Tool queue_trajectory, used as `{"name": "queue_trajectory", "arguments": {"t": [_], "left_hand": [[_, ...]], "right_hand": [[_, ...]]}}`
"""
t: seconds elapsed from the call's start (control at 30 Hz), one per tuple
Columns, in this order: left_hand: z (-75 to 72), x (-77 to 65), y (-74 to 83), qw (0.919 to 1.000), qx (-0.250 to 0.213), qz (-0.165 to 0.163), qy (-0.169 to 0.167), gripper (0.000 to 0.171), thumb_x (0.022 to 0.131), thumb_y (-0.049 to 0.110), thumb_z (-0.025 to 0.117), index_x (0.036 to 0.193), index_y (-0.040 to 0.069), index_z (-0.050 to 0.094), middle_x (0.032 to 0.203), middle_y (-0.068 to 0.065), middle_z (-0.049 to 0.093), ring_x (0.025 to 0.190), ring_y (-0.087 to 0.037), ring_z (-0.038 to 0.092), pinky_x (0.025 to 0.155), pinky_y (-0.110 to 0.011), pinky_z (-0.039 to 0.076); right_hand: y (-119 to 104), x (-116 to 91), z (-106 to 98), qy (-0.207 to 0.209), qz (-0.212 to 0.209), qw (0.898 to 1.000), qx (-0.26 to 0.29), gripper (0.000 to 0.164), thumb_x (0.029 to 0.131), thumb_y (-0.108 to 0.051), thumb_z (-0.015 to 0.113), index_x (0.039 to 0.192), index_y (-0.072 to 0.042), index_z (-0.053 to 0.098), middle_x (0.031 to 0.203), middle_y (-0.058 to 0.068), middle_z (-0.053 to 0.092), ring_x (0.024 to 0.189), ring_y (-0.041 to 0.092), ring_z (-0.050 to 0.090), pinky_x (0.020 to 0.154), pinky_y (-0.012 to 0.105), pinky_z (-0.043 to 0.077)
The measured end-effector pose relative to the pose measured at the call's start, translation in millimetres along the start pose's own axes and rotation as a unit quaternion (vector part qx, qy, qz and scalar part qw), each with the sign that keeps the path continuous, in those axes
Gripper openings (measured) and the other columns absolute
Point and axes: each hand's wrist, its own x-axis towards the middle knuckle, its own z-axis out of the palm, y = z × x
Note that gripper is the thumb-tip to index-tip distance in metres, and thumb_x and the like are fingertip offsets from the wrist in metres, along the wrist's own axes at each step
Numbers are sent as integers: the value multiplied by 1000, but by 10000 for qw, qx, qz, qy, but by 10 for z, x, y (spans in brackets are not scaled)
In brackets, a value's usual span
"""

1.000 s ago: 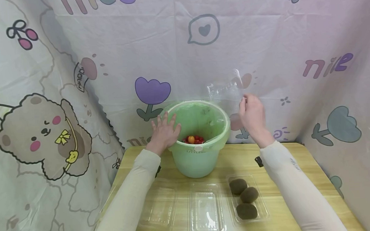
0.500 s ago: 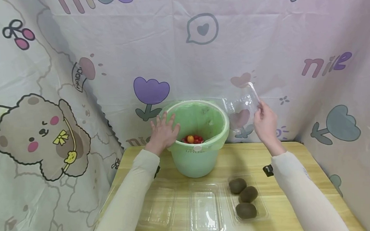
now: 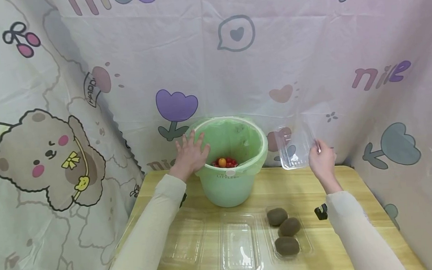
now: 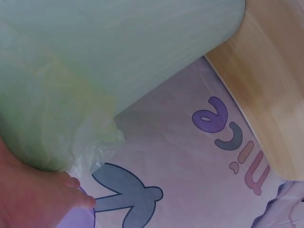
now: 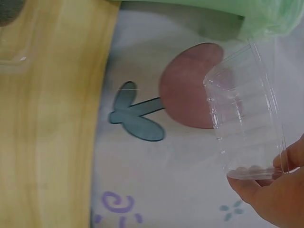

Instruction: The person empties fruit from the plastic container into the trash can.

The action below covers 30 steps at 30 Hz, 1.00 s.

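A light green bucket [image 3: 228,189] lined with a thin green bag stands at the back of the table, small red fruits [image 3: 230,163] and one orange fruit [image 3: 222,162] at its bottom. My left hand [image 3: 190,156] rests on the bucket's left rim, fingers spread and fairly straight. To the right of the bucket, my right hand [image 3: 322,158] pinches a clear plastic container [image 3: 295,147] by its edge, above the table's back edge. In the right wrist view, thumb and fingers grip one end of that container [image 5: 247,118], and no fruit shows inside it.
Three clear trays lie along the front: a left tray [image 3: 185,240], a middle tray [image 3: 241,243] and a right tray [image 3: 307,244] with three brown kiwis [image 3: 289,227]. A printed curtain [image 3: 234,68] hangs close behind the wooden table [image 3: 335,177].
My right hand has moved right and down, away from the bucket, carrying the clear container, which has tipped toward level. The left hand has stayed on the rim.
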Motion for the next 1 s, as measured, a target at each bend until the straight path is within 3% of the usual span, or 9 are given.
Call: {"name": "queue_trajectory", "arguments": {"t": [0.17,0.3,0.6,0.77,1.0], "left_hand": [[-10,-10,-1,10000,27,1,-5,71,110,52,20,169,13,23,177,-22,4,159,-57,7,125,-77,7],[-14,-16,0,10000,44,-15,8,71,110,53,20,169,14,23,177,-22,5,159,-56,8,126,-76,7],[2,-6,-6,10000,76,8,22,71,110,52,20,169,14,21,177,-22,5,159,-57,7,125,-77,5],[-5,-4,1,10000,94,23,18,71,110,53,20,170,15,21,177,-22,5,159,-56,7,125,-77,5],[-24,-21,35,9999,157,-9,0,69,110,51,22,169,14,22,177,-22,7,159,-57,7,125,-77,3]], "right_hand": [[191,-46,57,-234,310,9992,14,47,110,-18,38,147,5,55,147,31,58,138,50,54,118,60,43],[328,-96,139,-376,476,9982,27,47,109,-16,38,147,8,54,145,34,58,134,51,57,114,59,47],[593,-244,305,-530,805,9953,85,46,108,-12,39,145,11,53,143,36,57,130,51,56,115,60,45],[734,-303,396,-793,1027,9915,51,49,107,-12,36,147,12,49,147,37,53,139,53,50,119,61,42],[885,-387,491,-1115,1359,9844,-44,52,105,-12,33,150,11,46,149,37,50,138,53,48,116,63,43]]}}
